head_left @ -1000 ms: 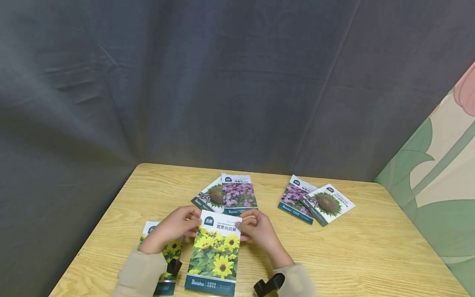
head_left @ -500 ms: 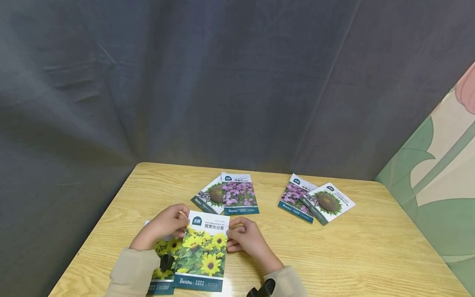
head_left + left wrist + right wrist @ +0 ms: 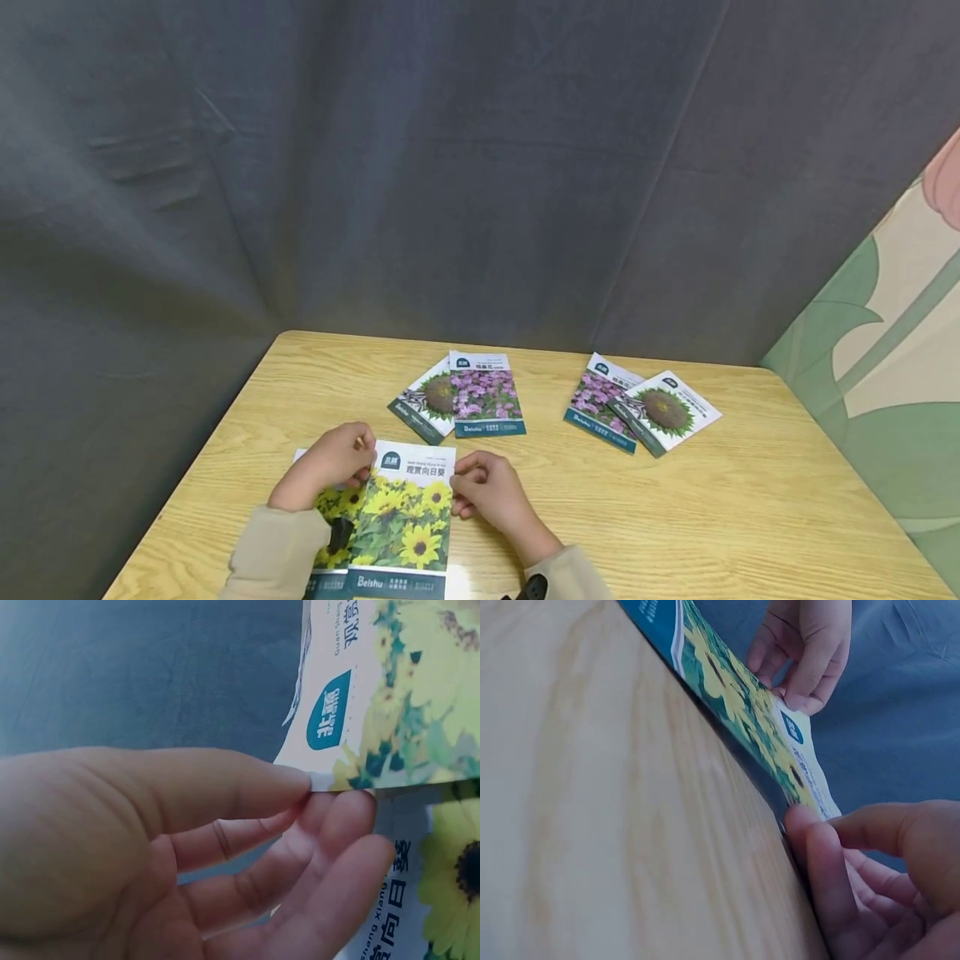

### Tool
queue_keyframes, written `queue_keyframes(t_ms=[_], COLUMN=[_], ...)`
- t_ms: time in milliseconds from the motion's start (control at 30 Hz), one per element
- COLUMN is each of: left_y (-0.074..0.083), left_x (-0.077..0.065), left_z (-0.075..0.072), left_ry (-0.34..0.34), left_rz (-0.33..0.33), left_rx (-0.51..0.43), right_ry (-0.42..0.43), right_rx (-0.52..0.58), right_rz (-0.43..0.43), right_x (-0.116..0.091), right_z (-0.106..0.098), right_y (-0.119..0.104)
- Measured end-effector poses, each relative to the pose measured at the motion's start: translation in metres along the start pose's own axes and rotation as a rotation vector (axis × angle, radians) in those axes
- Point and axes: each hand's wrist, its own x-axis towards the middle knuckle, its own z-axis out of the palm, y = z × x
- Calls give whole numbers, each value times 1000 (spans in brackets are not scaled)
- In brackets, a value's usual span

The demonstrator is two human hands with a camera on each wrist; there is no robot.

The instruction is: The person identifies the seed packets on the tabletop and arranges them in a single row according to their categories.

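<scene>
A yellow sunflower seed packet (image 3: 405, 527) faces up near the table's front, its far end lifted in the right wrist view. My left hand (image 3: 330, 463) pinches its far left corner between thumb and fingers, as the left wrist view confirms. At the far right corner, my right hand (image 3: 491, 493) grips the edge with thumb and fingertips. A second packet of the same kind (image 3: 328, 585) lies to the left, partly covered by the held packet and my left forearm. In the left wrist view this second packet (image 3: 466, 874) shows beneath the held one.
Behind the hands, a purple flower packet (image 3: 487, 396) overlaps a large sunflower packet (image 3: 420, 417). Farther right, another large sunflower packet (image 3: 666, 412) partly covers a purple flower packet (image 3: 592, 408). A dark curtain (image 3: 480, 167) hangs behind the wooden table (image 3: 712, 517).
Both hands have carried the yellow sunflower packet leftward, so it now overlaps the matching packet at its left. The packets at the back have stayed put.
</scene>
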Motion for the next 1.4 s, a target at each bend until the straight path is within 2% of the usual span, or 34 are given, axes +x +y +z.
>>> queue_keyframes(t_ms=[400,667,933,1400], left_y=[1,-3,-1,-1], left_x=[-4,-5,-4,-7], left_z=[5,11,16,18], left_ry=[48,72,76,57], left_rz=[-20,-27,-64,-65], left_rx=[152,232,200,193], right_ry=[81,118,139,125], right_rx=[-85,-182,-249,-217], right_rz=[4,-30,-42,-47], right_x=[-2,-2,0,-2], right_z=[9,16,15,13], right_y=[-4,-3,-4,-2])
